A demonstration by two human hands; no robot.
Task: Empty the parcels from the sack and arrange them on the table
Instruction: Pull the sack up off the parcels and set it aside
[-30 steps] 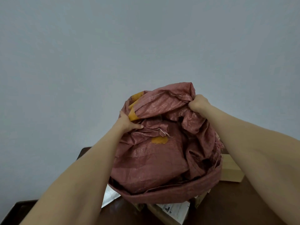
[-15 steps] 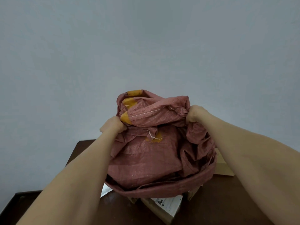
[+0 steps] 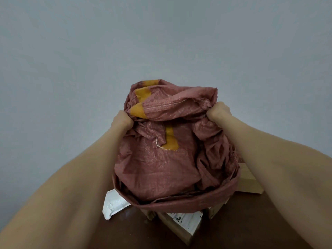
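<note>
Head view: I see a crumpled reddish-brown woven plastic sack with yellow tape patches (image 3: pixel 161 168) held upended over a dark brown wooden table (image 3: pixel 242 221). Its long axis is roughly upright, with the stitched closed end on top and the open mouth pointing down. The left hand (image 3: pixel 122 121) grips a bunched fold at the sack's upper left, fingers curled tight into the fabric. The right hand (image 3: pixel 218 112) clenches the stitched seam at its upper right. Under the sack's mouth a cardboard box with a white printed label (image 3: pixel 183 223) pokes out toward me. A white padded mailer (image 3: pixel 115 203) lies at the sack's lower left, and a plain tan cardboard box (image 3: pixel 248 182) sits just beside its lower right.
</note>
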